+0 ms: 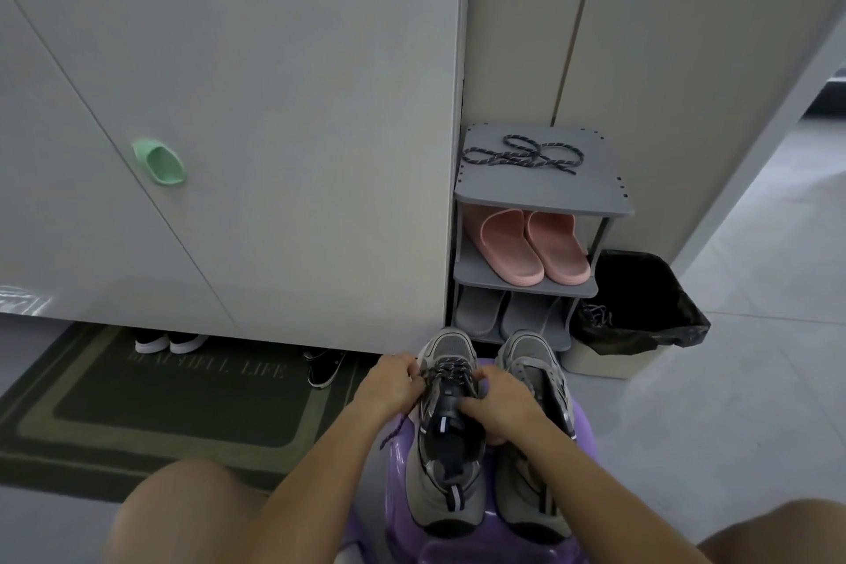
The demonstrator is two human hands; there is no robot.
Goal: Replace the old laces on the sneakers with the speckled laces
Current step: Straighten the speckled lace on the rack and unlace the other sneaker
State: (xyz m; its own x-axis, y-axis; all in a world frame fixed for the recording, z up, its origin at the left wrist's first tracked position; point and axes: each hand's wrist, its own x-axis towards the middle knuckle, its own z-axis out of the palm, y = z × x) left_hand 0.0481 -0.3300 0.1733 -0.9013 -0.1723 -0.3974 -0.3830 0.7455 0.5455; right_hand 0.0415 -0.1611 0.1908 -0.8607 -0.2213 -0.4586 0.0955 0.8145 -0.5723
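**A:** What is the room like?

**B:** A pale tiled floor [755, 380] runs up to tall grey-white cabinet doors [274, 105], one of which has a mint-green scoop handle [160, 163]. A dark green doormat with pale lettering [174, 403] lies at their foot. To the right stands a grey three-tier plastic shoe rack [595, 192], with pink rubber slippers [531, 247] on the middle shelf and grey slippers [503, 311] on the bottom one. Just beside it is a cream bin lined with a black bag [641, 289].

**A:** And the sneakers?

**B:** Both stand side by side, toes pointing away, on a glossy purple plastic stool [397, 460] between the person's knees. The laced grey mesh sneaker [446, 485] is nearer the mat and the second grey sneaker [535, 485] nearer the bin.

**A:** Where are the laces?

**B:** A looped dark speckled lace [522, 156] lies on the rack's top shelf, well away from both hands. The threaded speckled lace [451, 369] crosses the front eyelets of the laced sneaker, and its loose end hangs over the stool's edge.

**A:** And the hands?

**B:** The left hand [391, 382] has its fingers curled in at the eyelets, pinching the threaded lace. The right hand [499, 398] grips the same sneaker, thumb on the black tongue and fingers wrapped down its side between the two shoes.
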